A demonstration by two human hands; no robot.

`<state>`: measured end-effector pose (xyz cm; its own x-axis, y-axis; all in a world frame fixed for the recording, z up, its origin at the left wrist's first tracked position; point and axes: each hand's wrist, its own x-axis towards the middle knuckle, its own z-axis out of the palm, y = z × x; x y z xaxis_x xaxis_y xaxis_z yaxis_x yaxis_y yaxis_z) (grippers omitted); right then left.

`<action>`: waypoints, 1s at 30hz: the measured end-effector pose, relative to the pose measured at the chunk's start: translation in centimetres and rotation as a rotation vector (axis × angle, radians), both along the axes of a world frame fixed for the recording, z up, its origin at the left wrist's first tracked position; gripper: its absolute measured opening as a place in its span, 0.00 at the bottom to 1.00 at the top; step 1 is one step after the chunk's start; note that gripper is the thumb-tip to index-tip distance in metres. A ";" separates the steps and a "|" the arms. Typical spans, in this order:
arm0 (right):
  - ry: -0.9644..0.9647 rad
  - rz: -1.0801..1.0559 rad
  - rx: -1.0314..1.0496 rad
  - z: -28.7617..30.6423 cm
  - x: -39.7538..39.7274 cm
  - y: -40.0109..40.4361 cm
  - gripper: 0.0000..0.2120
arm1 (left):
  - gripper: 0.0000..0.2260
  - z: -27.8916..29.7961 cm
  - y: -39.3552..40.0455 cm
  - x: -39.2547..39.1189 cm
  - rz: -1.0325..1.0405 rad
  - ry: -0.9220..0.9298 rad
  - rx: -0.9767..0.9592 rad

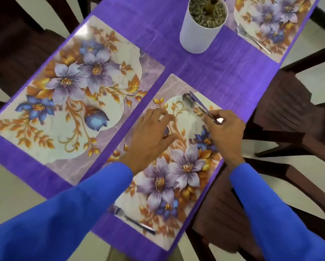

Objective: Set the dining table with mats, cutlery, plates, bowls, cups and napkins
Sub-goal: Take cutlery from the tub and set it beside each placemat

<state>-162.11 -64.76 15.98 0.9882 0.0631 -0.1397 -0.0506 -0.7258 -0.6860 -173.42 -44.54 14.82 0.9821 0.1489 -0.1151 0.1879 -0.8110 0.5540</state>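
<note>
Across the middle of the frame a purple cloth-covered table (210, 72) runs diagonally, its right edge hard against dark wooden chairs (282, 117), with bare cloth between the mats. Lower centre lies a glossy floral place mat (169, 178), a second floral mat (77, 95) just left of it, and a third mat (267, 21) at upper right carrying a metal fork (252, 37). A white cylindrical plant pot (201, 29) stands at top centre. Another blurred piece of cutlery (133, 221) lies at the near mat's lower end. Over this mat, the left hand (150, 136) hovers with fingers loosely spread, grasping nothing. The right hand (225, 132), blue-sleeved, pinches the handles of a steel spoon (189, 100) and knife (199, 102) resting on the mat's upper right corner.
</note>
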 end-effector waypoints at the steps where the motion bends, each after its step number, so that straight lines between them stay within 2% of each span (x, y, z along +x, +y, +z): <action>1: -0.010 -0.008 0.001 -0.4 1.0 0.0 0.08 | 0.23 -0.5 0.0 0.3 -0.008 -0.017 0.022; 8: -0.095 0.057 -0.050 -1.6 4.7 0.5 0.06 | 0.24 -1.7 0.5 0.3 0.013 -0.078 0.038; 11: -0.130 0.060 -0.019 -2.0 4.8 0.2 0.08 | 0.24 -1.9 0.4 0.4 0.015 -0.071 0.029; 17: -0.174 0.135 0.009 -2.0 4.2 -0.5 0.10 | 0.24 -1.7 0.4 0.3 0.033 -0.071 0.006; 22: -0.274 0.171 0.012 -0.6 2.4 -1.1 0.08 | 0.24 -1.2 0.3 0.5 0.051 -0.060 -0.007; 30: -0.257 0.265 -0.077 -2.0 1.0 -1.0 0.10 | 0.24 -1.4 0.3 0.3 0.065 -0.076 0.009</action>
<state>-161.14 -65.78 13.95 0.9422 0.3208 0.0968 0.3132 -0.7405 -0.5947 -173.08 -44.23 13.38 0.9761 0.2137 -0.0386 0.1980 -0.8031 0.5619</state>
